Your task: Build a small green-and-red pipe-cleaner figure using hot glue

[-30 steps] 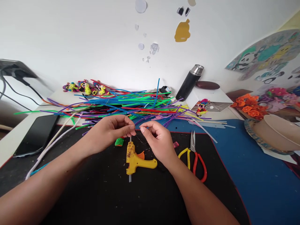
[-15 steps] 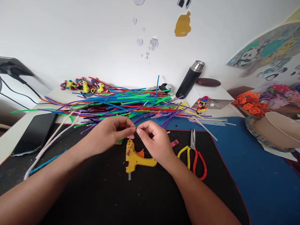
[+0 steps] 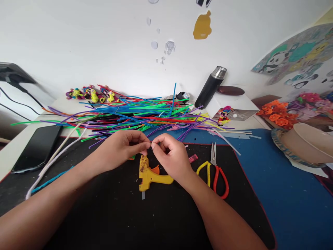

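My left hand and my right hand meet fingertip to fingertip above the black mat. Both pinch something very small and dark that I cannot make out. Directly below them lies a yellow glue gun with an orange trigger. A small green piece peeks out under my left hand. Behind my hands spreads a big heap of coloured pipe cleaners.
Scissors with yellow and red handles lie right of the glue gun, a small pink bit beside them. A phone lies far left, a black flask at the back. Small figures, orange flowers and a bowl stand around.
My hands came together: a second ago the fingertips were apart, now they touch in a shared pinch. The view has tilted slightly.
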{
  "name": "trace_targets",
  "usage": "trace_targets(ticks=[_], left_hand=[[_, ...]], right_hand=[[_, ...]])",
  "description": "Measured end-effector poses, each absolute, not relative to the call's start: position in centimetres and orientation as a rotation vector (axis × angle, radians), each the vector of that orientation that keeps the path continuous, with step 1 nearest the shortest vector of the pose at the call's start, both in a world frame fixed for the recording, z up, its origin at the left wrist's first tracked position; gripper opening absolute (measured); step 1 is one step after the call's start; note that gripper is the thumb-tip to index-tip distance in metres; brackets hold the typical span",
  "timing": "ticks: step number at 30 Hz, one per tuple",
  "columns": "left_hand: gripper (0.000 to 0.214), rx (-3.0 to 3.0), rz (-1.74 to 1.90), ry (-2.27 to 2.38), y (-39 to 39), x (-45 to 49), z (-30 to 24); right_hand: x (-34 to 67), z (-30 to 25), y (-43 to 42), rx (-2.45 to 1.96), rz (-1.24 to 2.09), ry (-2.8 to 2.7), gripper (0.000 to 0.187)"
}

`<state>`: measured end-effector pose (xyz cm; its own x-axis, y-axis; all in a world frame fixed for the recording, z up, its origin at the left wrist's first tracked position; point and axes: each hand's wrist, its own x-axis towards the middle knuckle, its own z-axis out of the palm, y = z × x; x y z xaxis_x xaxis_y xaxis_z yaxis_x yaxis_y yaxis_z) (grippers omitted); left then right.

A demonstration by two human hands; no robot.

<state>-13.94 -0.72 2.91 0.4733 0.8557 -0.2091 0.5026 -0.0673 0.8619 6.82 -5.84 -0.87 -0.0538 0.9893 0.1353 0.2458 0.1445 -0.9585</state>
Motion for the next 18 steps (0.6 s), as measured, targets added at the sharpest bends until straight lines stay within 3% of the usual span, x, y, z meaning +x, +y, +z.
trace_targets(ticks=[8, 18], left_hand=[[0.046, 1.660, 0.507, 1.146, -0.1, -14.1, 3.4], [0.024, 1.929, 0.645, 1.138, -1.2, -13.7, 2.9]], right_hand=[[6.9, -0.8, -5.5, -1.197, 1.128, -1.342, 0.019], [6.8, -0.8, -5.5, -1.182, 1.196, -1.269, 0.019]])
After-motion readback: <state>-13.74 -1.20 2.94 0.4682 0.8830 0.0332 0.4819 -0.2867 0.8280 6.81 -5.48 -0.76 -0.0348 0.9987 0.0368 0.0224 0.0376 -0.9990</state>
